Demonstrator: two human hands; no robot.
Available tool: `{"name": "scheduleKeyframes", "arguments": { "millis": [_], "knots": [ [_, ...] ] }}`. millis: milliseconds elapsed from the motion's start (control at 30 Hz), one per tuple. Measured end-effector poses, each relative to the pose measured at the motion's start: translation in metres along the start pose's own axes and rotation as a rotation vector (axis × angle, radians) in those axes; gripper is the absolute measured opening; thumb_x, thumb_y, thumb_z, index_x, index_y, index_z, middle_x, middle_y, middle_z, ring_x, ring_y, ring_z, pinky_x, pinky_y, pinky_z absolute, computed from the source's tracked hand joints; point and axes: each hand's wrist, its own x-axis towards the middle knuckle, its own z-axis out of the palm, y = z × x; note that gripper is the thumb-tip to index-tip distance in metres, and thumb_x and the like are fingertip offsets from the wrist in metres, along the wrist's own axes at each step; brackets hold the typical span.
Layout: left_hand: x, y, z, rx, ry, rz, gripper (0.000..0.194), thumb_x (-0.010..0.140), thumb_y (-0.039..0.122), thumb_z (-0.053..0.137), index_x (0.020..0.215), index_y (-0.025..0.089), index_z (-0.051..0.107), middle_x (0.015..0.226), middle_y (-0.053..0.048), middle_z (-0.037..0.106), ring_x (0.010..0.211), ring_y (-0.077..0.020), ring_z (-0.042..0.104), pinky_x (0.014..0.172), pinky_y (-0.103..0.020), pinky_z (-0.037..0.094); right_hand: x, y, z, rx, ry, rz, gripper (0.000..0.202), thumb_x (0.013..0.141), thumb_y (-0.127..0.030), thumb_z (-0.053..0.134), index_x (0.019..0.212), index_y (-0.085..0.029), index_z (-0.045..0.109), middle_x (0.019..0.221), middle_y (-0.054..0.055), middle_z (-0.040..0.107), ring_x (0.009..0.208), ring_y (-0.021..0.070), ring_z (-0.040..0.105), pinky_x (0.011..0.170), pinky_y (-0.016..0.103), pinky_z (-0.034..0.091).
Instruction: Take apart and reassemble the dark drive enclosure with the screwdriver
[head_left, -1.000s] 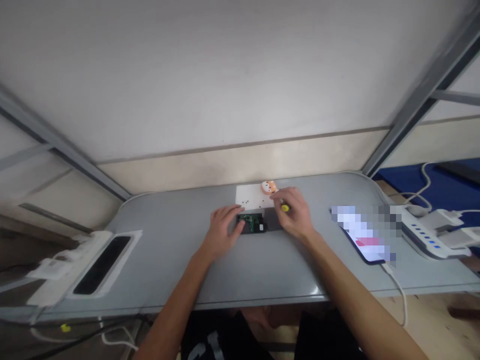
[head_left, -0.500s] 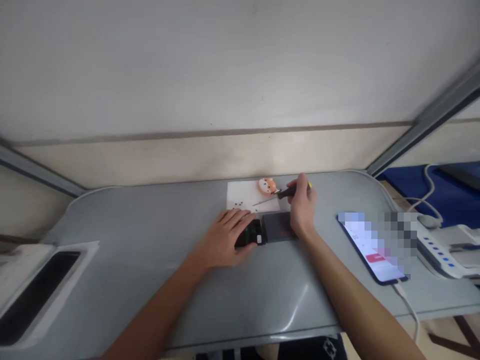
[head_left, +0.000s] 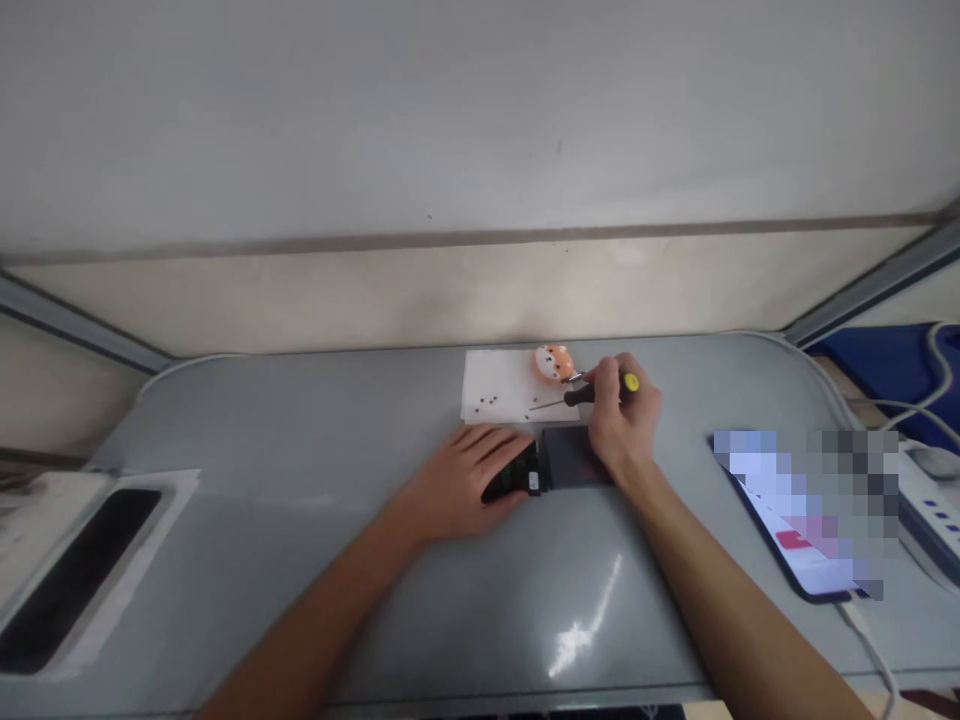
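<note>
Head view. The left hand [head_left: 469,480] lies flat, fingers spread and pressed down on the near-left part of a small dark device [head_left: 551,468] that rests on the grey table [head_left: 315,470]. A strip of green circuit board [head_left: 517,474] shows just past the fingertips, so the case appears to be open on that side. The right hand [head_left: 622,420] is closed in a pinch around a small screwdriver [head_left: 592,393] with a dark grip and a yellow cap. Its thin shaft points left, over a white sheet of paper [head_left: 499,385] at the far edge of the device. On that sheet lie several small dark screws [head_left: 486,404], loosely grouped near its left side, and an orange-and-white animal-shaped figure [head_left: 554,362] sits at its far right corner, just beside the screwdriver tip. Whether the tip touches the paper or hangs above it cannot be told.

The step in hand reads as screw handling: the device is held steady while the driver is away from it, over the screw sheet. The next move would call for a fine, steady placing of the tip, with the left hand keeping the device from sliding. At the right lie a phone [head_left: 802,525] on a white cable [head_left: 870,650] and a power strip [head_left: 926,500].
</note>
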Motion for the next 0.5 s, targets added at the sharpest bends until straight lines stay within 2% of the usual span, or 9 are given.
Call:
{"name": "scheduleKeyframes", "arguments": {
  "millis": [100, 200, 400, 500],
  "knots": [
    [0.001, -0.001, -0.001, -0.003, 0.006, 0.013, 0.053, 0.100, 0.044, 0.062, 0.146, 0.019, 0.055, 0.137, -0.013, 0.067, 0.129, -0.0298, 0.061, 0.111, -0.050, 0.050, 0.000, -0.002, 0.001, 0.028, -0.057, 0.005, 0.045, 0.102, -0.054, 0.047, 0.074, -0.021, 0.058, 0.059, -0.001, 0.063, 0.052, 0.0125, 0.055, 0.054, 0.024, 0.039],
    [0.002, -0.002, -0.002, -0.005, -0.002, 0.015, 0.052, 0.100, 0.045, 0.062, 0.145, 0.019, 0.055, 0.138, -0.013, 0.067, 0.129, -0.0298, 0.061, 0.111, -0.050, 0.050, 0.000, -0.002, 0.001, 0.036, -0.061, 0.019, 0.045, 0.102, -0.054, 0.047, 0.074, -0.021, 0.057, 0.059, -0.001, 0.063, 0.050, 0.0120, 0.053, 0.052, 0.024, 0.039],
    [0.001, -0.002, -0.002, -0.025, -0.011, 0.009, 0.053, 0.099, 0.045, 0.064, 0.145, 0.021, 0.055, 0.138, -0.011, 0.066, 0.131, -0.0284, 0.060, 0.112, -0.049, 0.050, -0.003, -0.009, -0.001, 0.072, 0.008, -0.018, 0.042, 0.100, -0.051, 0.049, 0.073, -0.020, 0.059, 0.061, 0.000, 0.062, 0.055, 0.0132, 0.056, 0.056, 0.024, 0.042],
    [0.001, -0.003, -0.001, -0.042, -0.012, 0.003, 0.053, 0.099, 0.045, 0.064, 0.147, 0.024, 0.054, 0.138, -0.010, 0.067, 0.131, -0.0273, 0.060, 0.112, -0.048, 0.050, -0.006, -0.014, 0.005, 0.158, 0.092, 0.087, 0.045, 0.102, -0.052, 0.046, 0.073, -0.020, 0.059, 0.065, 0.000, 0.061, 0.060, 0.0139, 0.057, 0.058, 0.026, 0.044]
  ]
}}
